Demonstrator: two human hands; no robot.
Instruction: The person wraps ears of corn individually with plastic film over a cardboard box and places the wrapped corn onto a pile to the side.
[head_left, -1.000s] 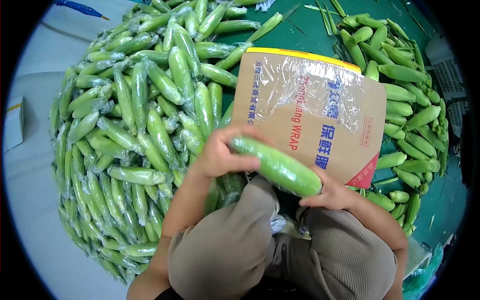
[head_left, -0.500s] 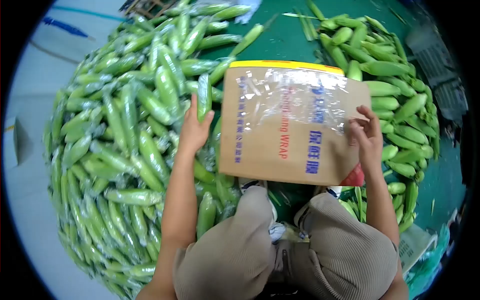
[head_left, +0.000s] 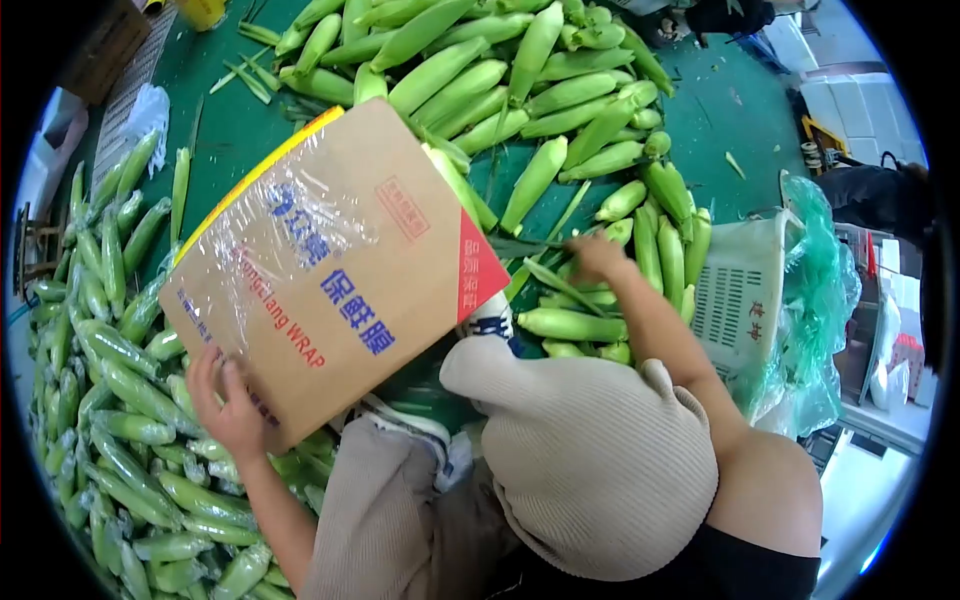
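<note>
A cardboard box (head_left: 330, 230) printed "WRAP" lies in front of my knees, its top covered with clear plastic film and a yellow strip along its far edge. At its near left edge is my left hand (head_left: 230, 405), fingers apart, with no ear of corn in it. My right hand (head_left: 600, 258) reaches beyond the box into the unwrapped corn ears (head_left: 570, 95), beside loose green leaves (head_left: 560, 280). Its fingertips are blurred and partly hidden, so I cannot make out a grip. Film-wrapped corn ears (head_left: 130, 400) are heaped at the left.
A pale plastic crate (head_left: 740, 300) with green plastic sheeting (head_left: 815, 300) stands at the right. Green floor (head_left: 740, 110) shows around the corn. My shoe (head_left: 410, 420) is close to the box. Dark clothing of another person (head_left: 880, 205) appears at the far right.
The view has swung right. My left hand has let go of a wrapped corn ear and moved to the box's edge. My right hand has left the box and reached into the unwrapped corn.
</note>
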